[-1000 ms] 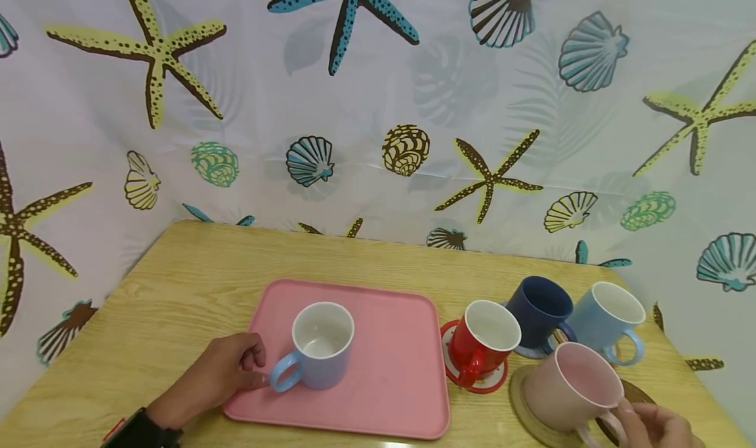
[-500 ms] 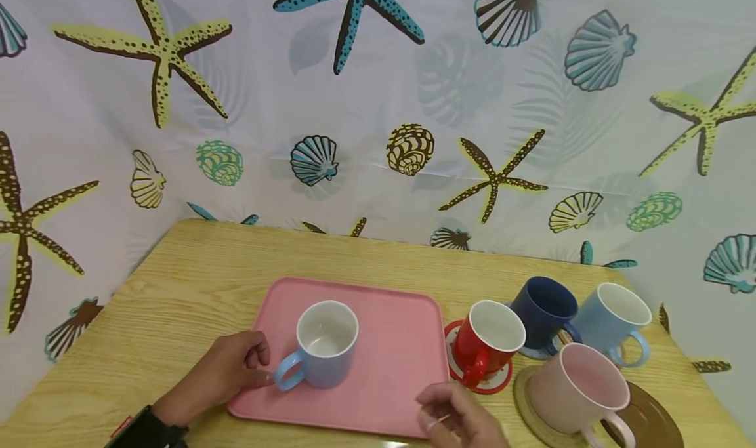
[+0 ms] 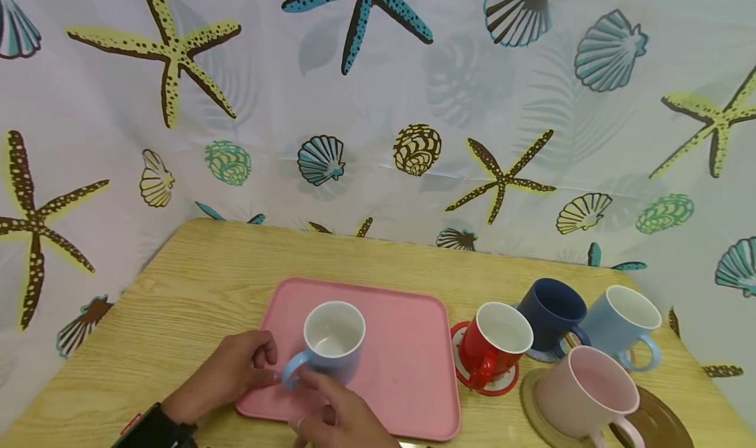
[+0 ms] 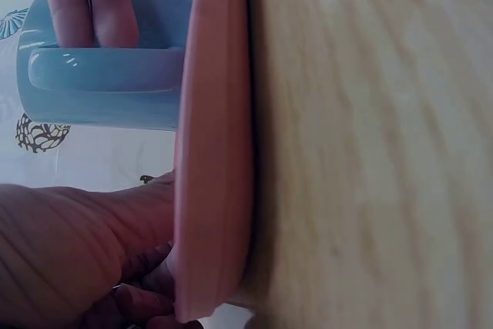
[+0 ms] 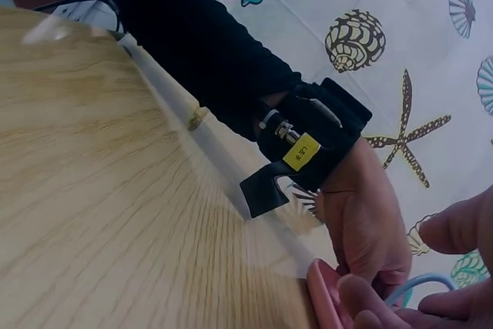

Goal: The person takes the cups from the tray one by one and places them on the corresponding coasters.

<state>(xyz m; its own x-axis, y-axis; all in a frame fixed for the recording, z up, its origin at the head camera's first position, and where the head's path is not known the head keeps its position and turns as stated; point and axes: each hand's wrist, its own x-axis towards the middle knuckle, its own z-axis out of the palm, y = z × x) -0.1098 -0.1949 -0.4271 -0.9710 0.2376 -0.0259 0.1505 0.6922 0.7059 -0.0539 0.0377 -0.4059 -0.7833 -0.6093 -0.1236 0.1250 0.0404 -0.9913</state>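
A light blue mug stands upright on the left part of a pink tray. My left hand holds the tray's left rim, its fingers curled at the edge just beside the mug's handle. My right hand reaches in from the near side. Two of its fingers pass between the handle and the mug's wall. In the right wrist view the handle shows between its fingertips, next to the tray's corner.
Right of the tray stand a red mug on a red coaster, a navy mug, another light blue mug and a pink mug on a round mat. A brown coaster lies at the wooden table's front right. A seashell curtain hangs behind.
My right hand left the pink mug at the right, crossed leftward along the near edge and reached the blue mug's handle. The left hand stayed at the tray's left rim.
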